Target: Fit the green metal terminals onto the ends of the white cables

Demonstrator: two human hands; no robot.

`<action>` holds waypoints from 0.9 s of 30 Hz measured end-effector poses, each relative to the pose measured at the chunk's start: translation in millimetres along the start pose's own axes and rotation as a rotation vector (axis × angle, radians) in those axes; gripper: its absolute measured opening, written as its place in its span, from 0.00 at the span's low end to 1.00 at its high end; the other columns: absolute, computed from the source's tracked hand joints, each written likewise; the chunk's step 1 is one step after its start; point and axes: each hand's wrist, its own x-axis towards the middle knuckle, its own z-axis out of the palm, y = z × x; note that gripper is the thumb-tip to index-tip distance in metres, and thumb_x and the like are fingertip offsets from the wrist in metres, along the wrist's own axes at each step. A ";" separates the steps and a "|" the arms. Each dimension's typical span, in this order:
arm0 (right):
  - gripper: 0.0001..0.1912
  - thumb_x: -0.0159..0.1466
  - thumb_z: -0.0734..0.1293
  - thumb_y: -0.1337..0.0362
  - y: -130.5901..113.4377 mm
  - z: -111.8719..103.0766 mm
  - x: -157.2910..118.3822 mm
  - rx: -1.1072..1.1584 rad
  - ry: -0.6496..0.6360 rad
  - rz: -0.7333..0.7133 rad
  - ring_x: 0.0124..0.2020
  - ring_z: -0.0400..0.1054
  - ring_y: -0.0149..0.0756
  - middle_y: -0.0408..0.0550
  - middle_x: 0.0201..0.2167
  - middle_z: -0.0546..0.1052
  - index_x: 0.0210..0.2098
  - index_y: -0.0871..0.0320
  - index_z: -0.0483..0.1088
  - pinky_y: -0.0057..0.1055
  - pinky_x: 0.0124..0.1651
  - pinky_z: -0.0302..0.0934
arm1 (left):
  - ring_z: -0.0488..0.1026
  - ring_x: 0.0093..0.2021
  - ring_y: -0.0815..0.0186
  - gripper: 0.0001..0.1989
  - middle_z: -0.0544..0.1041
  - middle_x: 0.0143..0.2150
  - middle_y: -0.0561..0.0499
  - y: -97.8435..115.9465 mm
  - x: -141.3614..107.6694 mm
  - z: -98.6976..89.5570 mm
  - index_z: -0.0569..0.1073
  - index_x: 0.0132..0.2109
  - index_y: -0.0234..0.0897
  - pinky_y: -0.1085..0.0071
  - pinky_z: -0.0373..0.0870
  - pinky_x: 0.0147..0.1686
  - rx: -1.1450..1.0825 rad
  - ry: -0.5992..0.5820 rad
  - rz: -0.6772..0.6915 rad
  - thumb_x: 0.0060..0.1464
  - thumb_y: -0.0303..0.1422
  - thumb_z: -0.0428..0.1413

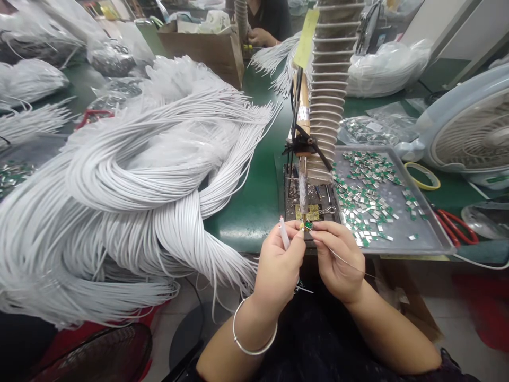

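My left hand (pixel 280 265) is closed, with a short length of white cable (pixel 283 233) standing up between its fingers. Thumb and index finger pinch close to the tip of a soldering iron (pixel 303 106), which is fixed upright with its tip down. My right hand (pixel 340 262) is closed too, and a thin solder wire (pixel 350 264) runs through its fingers and trails to the right. A small green circuit board (pixel 308 226) sits between the fingertips of both hands, right below the iron; which hand bears it is hard to tell.
Bundles of white cables (pixel 139 180) cover the left of the table. A grey tray (pixel 417 233) of small circuit boards lies at right, near red-handled scissors (pixel 457 228), a yellow tape roll (pixel 422 176) and a fan (pixel 473 122). A ribbed hose (pixel 328 85) hangs behind the iron. Opposite sits another person (pixel 270 21).
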 end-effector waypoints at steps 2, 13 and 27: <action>0.14 0.61 0.62 0.77 -0.3 -0.2 0.2 0.000 -0.002 -0.004 0.42 0.70 0.35 0.52 0.39 0.73 0.44 0.57 0.69 0.34 0.43 0.70 | 0.61 0.25 0.77 0.06 0.68 0.30 0.55 0.4 -0.4 -0.1 0.66 0.27 0.35 0.79 0.61 0.28 -0.004 -0.004 0.001 0.51 0.28 0.55; 0.15 0.60 0.63 0.77 0.3 0.7 -0.7 -0.001 -0.008 0.003 0.42 0.70 0.35 0.52 0.40 0.72 0.44 0.58 0.69 0.34 0.43 0.69 | 0.62 0.25 0.78 0.07 0.67 0.31 0.54 1.2 -0.1 0.3 0.65 0.27 0.34 0.80 0.60 0.27 -0.022 -0.010 -0.011 0.51 0.27 0.56; 0.14 0.60 0.62 0.76 0.2 1.5 -0.8 -0.013 -0.008 0.016 0.42 0.70 0.36 0.51 0.40 0.73 0.44 0.57 0.70 0.35 0.43 0.70 | 0.59 0.23 0.80 0.07 0.66 0.30 0.54 -4.5 1.2 -1.6 0.65 0.27 0.34 0.81 0.58 0.23 -0.025 -0.012 -0.016 0.52 0.28 0.55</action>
